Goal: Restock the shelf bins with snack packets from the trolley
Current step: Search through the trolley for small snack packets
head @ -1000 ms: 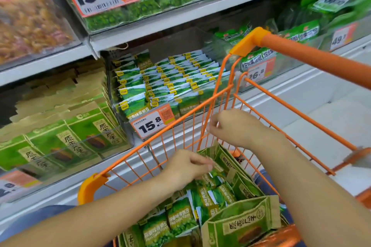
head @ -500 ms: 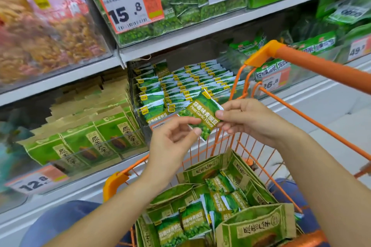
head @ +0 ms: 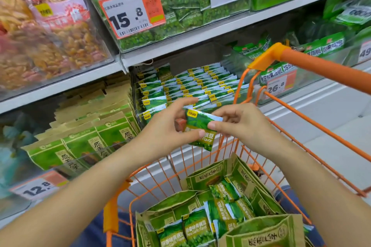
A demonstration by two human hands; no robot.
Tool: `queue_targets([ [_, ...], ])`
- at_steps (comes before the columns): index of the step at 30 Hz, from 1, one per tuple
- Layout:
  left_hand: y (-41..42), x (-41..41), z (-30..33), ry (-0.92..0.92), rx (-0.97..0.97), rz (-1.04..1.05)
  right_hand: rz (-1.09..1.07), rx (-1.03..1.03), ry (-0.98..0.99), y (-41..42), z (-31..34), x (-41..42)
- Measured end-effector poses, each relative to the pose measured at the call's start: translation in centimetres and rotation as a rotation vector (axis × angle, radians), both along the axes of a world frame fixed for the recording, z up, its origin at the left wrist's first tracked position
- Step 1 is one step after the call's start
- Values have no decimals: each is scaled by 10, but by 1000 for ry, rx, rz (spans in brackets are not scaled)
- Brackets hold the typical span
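Note:
A small green pea snack packet (head: 200,126) is held up between both hands, above the trolley and just in front of the shelf bin. My left hand (head: 166,126) pinches its left side with thumb and fingers. My right hand (head: 239,124) pinches its right side. Behind them, the clear shelf bin (head: 138,94) holds several rows of the same green packets (head: 200,84) standing on edge. Below, the orange wire trolley (head: 313,120) holds more small green packets (head: 196,228) and larger kraft-and-green bags (head: 263,234).
A bin of kraft-and-green bags (head: 86,142) sits left of the pea bin, above a 12.8 price tag (head: 38,186). The upper shelf carries green pea bags behind a 15.8 tag (head: 130,10). The trolley's orange handle (head: 321,68) crosses the right side.
Both hands rose out of the trolley with one green packet and carried it toward the shelf bin. The packet now lies folded between the fingers, closer to the bin front.

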State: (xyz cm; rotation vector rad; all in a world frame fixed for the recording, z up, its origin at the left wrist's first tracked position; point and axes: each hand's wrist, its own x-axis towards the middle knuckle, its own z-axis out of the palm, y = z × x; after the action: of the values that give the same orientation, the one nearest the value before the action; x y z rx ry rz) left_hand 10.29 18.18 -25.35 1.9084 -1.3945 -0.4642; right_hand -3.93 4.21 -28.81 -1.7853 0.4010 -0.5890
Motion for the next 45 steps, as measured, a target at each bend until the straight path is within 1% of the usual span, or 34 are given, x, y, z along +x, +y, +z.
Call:
queue_targets([
  [2,-7,4,8,-302,50,-16,-40,-44,7,7,-7,10],
  [3,-10,8,13,-426,64,0,-66,-105,31,9,-7,14],
  [4,-13,15,16,-497,68,38,-92,-202,69,9,-5,17],
  [5,-15,22,21,-510,56,101,-117,-316,114,8,-1,21],
  [8,-31,55,23,-410,-28,334,-126,-720,295,-4,5,36],
  [9,-42,65,18,-400,-35,378,-107,-852,353,-11,-1,42],
  [10,-55,75,12,-405,-35,401,-83,-944,400,-18,-7,48],
  [11,-71,85,6,-393,-30,414,-55,-996,418,-23,-17,52],
  [12,-89,95,0,-354,-24,435,-34,-1000,421,-26,-27,54],
  [14,-121,120,-6,-262,-5,514,-68,-986,381,-33,-45,58],
  [15,-134,132,-9,-244,33,568,-81,-988,384,-35,-49,59],
  [17,-152,154,-12,-291,151,645,-93,-1003,366,-34,-51,60],
  [18,-158,162,-13,-304,155,650,-102,-1009,358,-34,-51,61],
  [21,-171,185,-12,-338,118,631,-153,-1041,353,-31,-54,64],
  [24,-178,200,-10,-473,255,584,-183,-1040,328,-29,-56,66],
  [28,-183,212,-11,-523,390,479,-225,-1034,285,-29,-56,65],
  [33,-182,213,-16,-634,497,514,-215,-1043,274,-29,-55,65],
  [36,-179,208,-16,-752,521,582,-212,-1046,274,-29,-55,66],
  [39,-168,197,-8,-704,459,648,-191,-1062,275,-31,-56,67],
  [41,-154,179,0,-637,363,570,-169,-1062,272,-33,-52,64],
  [42,-144,163,3,-622,344,493,-165,-1076,261,-35,-48,61],
  [43,-132,146,5,-654,310,387,-173,-1111,232,-35,-43,59],
  [45,-103,104,9,-825,226,179,-188,-1158,131,-33,-30,53],
])
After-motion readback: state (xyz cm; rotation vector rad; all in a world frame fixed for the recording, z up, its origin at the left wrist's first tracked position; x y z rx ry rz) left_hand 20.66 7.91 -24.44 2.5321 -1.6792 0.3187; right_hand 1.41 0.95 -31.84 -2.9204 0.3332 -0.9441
